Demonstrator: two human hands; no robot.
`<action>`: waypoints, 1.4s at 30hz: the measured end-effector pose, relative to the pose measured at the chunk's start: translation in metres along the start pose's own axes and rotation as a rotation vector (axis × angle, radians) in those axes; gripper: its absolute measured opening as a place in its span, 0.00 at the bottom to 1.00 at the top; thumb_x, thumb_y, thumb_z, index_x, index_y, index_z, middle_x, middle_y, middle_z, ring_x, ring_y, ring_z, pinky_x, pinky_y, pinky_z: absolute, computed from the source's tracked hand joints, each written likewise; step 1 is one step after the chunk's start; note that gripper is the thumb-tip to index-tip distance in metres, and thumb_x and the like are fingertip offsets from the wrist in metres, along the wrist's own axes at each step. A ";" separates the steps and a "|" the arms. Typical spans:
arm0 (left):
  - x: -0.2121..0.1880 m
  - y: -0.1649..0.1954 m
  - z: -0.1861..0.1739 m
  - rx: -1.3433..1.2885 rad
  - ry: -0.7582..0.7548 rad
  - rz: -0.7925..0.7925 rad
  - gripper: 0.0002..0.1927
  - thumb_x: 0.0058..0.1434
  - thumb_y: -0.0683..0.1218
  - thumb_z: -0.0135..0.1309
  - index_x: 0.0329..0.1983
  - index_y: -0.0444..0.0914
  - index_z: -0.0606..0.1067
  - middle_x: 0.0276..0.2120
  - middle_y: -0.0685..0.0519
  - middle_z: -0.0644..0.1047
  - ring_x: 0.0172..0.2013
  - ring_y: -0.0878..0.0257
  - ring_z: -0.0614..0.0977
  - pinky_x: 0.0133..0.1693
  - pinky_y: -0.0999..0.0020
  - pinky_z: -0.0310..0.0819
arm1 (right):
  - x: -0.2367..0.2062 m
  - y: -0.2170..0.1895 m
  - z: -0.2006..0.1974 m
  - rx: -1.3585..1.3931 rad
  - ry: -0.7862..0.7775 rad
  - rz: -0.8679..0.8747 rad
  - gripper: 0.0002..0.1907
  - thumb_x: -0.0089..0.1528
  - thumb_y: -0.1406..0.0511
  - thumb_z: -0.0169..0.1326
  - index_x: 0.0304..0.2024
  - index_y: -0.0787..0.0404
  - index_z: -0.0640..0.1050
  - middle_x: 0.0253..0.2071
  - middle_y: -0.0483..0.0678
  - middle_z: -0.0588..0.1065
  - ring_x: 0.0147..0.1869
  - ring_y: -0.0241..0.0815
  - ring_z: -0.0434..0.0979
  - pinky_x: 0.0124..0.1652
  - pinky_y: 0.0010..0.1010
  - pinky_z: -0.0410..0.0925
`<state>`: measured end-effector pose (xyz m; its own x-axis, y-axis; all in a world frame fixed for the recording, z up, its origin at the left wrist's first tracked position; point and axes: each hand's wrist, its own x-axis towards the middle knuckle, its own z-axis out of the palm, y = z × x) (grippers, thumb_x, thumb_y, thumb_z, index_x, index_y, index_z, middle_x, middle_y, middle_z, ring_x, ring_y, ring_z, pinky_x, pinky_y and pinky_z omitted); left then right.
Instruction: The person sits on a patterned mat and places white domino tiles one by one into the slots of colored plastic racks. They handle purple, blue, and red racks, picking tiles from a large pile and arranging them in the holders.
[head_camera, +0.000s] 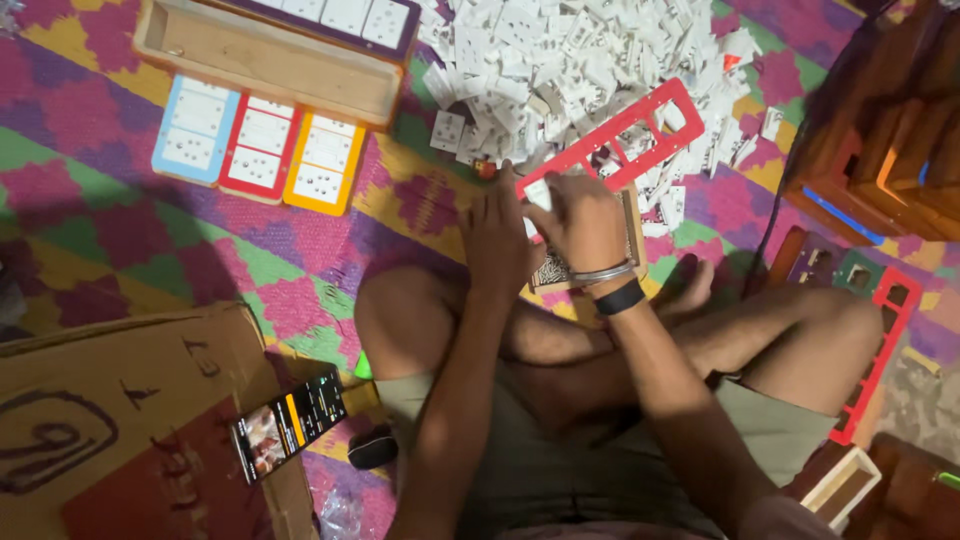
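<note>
I sit cross-legged on a patterned mat. My left hand (495, 235) and my right hand (580, 225) meet over a red plastic frame (640, 120) with rectangular openings, which slants up to the right. Both hands press on the frame's lower left end, where a white socket piece (538, 193) shows between the fingers. Under the hands lies a small board (555, 268). A metal bangle and a black band circle my right wrist (610, 285).
A large heap of white socket pieces (570, 60) lies just beyond the hands. A wooden box (265, 55) and blue, red and yellow filled frames (255, 145) lie at upper left. Cardboard (110, 410) and a lit phone (290, 420) sit lower left. More frames (885, 330) lie right.
</note>
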<state>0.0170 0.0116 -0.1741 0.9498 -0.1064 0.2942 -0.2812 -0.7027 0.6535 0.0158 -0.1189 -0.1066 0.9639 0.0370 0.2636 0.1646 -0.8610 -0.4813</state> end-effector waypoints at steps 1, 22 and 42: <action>-0.002 -0.001 0.001 0.019 0.038 0.010 0.50 0.44 0.44 0.64 0.72 0.33 0.60 0.56 0.47 0.73 0.53 0.49 0.73 0.54 0.51 0.64 | -0.001 -0.006 0.001 0.028 -0.010 0.005 0.17 0.57 0.62 0.68 0.44 0.66 0.82 0.35 0.56 0.78 0.39 0.57 0.78 0.38 0.44 0.70; 0.017 -0.022 -0.005 -0.050 0.270 -0.207 0.44 0.44 0.55 0.72 0.61 0.33 0.69 0.53 0.36 0.74 0.57 0.37 0.73 0.58 0.41 0.65 | 0.088 0.067 0.019 -0.049 0.112 0.265 0.21 0.53 0.66 0.69 0.46 0.68 0.78 0.36 0.61 0.79 0.37 0.58 0.80 0.38 0.43 0.72; 0.010 -0.009 0.003 0.039 0.135 -0.190 0.48 0.43 0.53 0.71 0.67 0.35 0.67 0.51 0.40 0.74 0.54 0.38 0.73 0.54 0.40 0.68 | -0.029 0.073 -0.021 1.161 0.245 0.601 0.13 0.64 0.76 0.55 0.50 0.67 0.73 0.42 0.60 0.81 0.43 0.47 0.86 0.43 0.33 0.79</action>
<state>0.0290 0.0144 -0.1789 0.9575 0.1236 0.2605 -0.0908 -0.7282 0.6793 -0.0045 -0.1937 -0.1319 0.9072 -0.3910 -0.1556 -0.0706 0.2232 -0.9722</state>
